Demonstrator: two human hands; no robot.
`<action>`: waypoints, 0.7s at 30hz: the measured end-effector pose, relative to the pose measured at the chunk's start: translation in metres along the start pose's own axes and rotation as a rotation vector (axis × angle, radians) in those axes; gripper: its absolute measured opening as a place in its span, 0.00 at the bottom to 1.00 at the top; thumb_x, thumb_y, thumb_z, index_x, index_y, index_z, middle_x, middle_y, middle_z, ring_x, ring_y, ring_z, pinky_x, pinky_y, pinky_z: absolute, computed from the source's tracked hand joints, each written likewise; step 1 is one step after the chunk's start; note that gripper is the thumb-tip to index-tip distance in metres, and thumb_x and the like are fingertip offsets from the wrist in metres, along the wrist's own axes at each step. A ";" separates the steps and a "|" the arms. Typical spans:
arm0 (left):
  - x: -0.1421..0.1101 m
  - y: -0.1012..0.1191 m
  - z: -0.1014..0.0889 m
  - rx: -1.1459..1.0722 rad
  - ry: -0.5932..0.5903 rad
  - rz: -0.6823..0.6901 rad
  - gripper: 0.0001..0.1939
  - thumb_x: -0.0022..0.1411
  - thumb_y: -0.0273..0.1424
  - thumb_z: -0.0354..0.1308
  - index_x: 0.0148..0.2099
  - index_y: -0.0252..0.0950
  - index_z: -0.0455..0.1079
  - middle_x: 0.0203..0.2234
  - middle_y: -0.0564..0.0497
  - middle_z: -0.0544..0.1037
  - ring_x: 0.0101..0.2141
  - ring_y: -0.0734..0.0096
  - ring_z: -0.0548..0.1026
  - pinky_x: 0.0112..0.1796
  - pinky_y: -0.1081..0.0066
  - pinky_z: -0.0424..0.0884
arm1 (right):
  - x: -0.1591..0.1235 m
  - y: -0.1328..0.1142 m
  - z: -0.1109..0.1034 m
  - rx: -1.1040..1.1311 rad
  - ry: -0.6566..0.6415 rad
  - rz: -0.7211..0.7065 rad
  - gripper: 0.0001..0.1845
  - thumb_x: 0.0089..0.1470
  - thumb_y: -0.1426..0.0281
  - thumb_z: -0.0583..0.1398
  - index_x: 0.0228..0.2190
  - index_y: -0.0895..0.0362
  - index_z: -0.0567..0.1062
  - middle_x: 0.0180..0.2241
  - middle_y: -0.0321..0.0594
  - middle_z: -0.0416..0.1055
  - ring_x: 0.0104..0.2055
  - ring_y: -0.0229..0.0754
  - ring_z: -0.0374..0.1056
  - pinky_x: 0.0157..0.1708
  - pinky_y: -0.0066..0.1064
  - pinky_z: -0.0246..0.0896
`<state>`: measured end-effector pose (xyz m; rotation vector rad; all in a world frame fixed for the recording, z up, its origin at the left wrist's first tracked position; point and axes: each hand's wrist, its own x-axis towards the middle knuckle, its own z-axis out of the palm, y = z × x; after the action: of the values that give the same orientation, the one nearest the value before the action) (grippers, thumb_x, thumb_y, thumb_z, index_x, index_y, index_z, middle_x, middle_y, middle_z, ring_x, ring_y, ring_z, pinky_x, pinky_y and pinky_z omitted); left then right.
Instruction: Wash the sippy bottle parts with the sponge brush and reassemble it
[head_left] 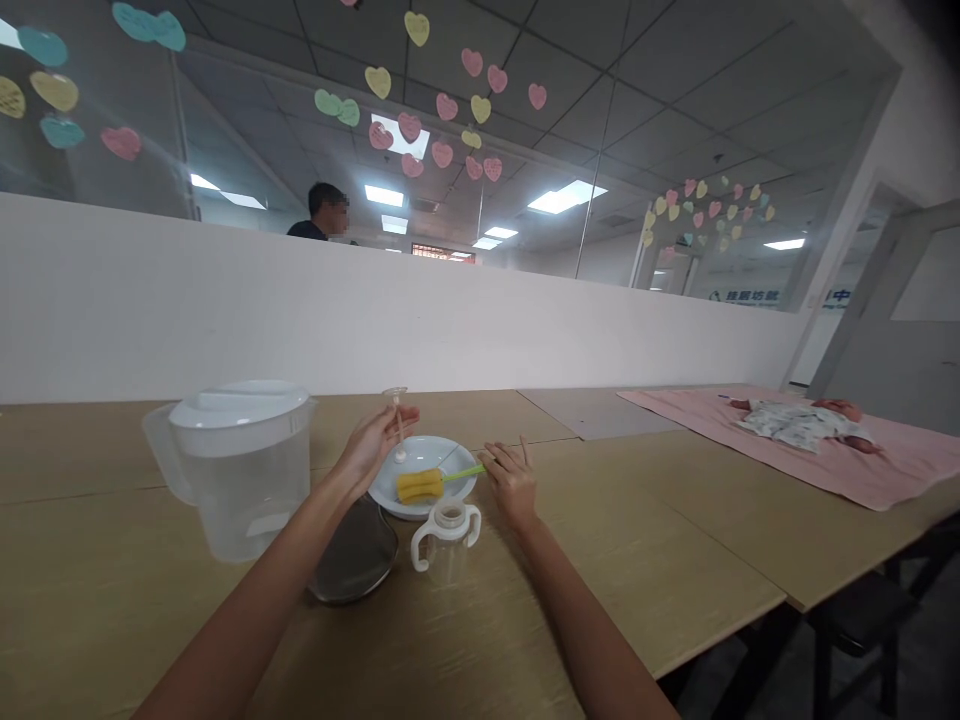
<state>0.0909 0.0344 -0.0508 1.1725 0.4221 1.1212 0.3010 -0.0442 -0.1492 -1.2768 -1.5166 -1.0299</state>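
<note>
My left hand [373, 443] is raised over the white bowl [395, 496] and pinches a thin clear straw piece [397, 415] that stands upright, its lower end over the bowl. My right hand [510, 480] is closed on the green handle of a brush [431, 483] whose yellow sponge head lies in the bowl. A clear baby bottle with two white handles [448, 540] stands in front of the bowl, near my right wrist.
A clear lidded pitcher [238, 465] stands at the left. A dark metal dish [352, 560] lies beside the bottle. A baby doll [802, 422] lies on a pink cloth [885, 465] at the far right. A person sits behind the white partition [300, 310].
</note>
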 end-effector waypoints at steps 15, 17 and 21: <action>-0.001 0.001 0.000 0.015 -0.030 -0.002 0.10 0.55 0.34 0.55 0.33 0.31 0.71 0.39 0.44 0.75 0.44 0.64 0.70 0.44 0.67 0.66 | -0.010 0.000 0.008 0.176 -0.071 0.253 0.14 0.56 0.70 0.51 0.38 0.56 0.75 0.32 0.40 0.74 0.33 0.37 0.69 0.34 0.26 0.61; -0.002 0.001 0.001 0.011 -0.006 -0.018 0.10 0.55 0.34 0.54 0.33 0.31 0.71 0.38 0.43 0.75 0.43 0.65 0.71 0.43 0.67 0.67 | -0.010 -0.001 0.008 0.204 -0.078 0.249 0.14 0.56 0.70 0.51 0.38 0.57 0.75 0.32 0.40 0.74 0.33 0.37 0.68 0.34 0.26 0.61; -0.001 0.000 0.001 0.009 -0.028 -0.021 0.10 0.56 0.33 0.54 0.33 0.31 0.71 0.39 0.43 0.75 0.43 0.65 0.71 0.43 0.67 0.67 | -0.010 -0.001 0.009 0.207 -0.017 0.317 0.15 0.56 0.69 0.50 0.40 0.59 0.74 0.29 0.41 0.74 0.29 0.36 0.67 0.31 0.24 0.60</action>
<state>0.0912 0.0326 -0.0505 1.1879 0.4173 1.0850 0.2999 -0.0386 -0.1615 -1.3268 -1.3405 -0.6426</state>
